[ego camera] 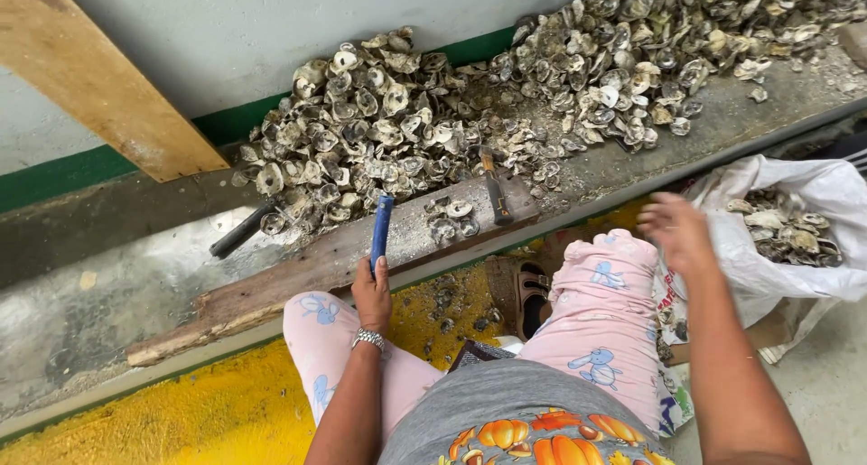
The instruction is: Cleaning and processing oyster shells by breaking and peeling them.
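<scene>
My left hand (372, 293), fingers wrapped around a blue-handled tool (381, 230), rests over a worn wooden plank (271, 289). My right hand (677, 232), blurred, fingers loosely spread, hovers beside a white sack of shells (813, 203). Beyond: hammer (495, 187), then oyster shell heap (397, 126) along the ledge.

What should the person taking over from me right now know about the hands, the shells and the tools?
Left hand: shut on the blue-handled tool, held over the wooden plank.
Right hand: open and holding nothing, hovering beside the white sack, which holds some oyster shells.
Shell pile: heaped along the concrete ledge against the wall.
Hammer: lying on the plank's far end, untouched; a few loose shells beside it.
Dark-handled tool: lying at the left edge of the pile.
Most shells remain on the ledge.
</scene>
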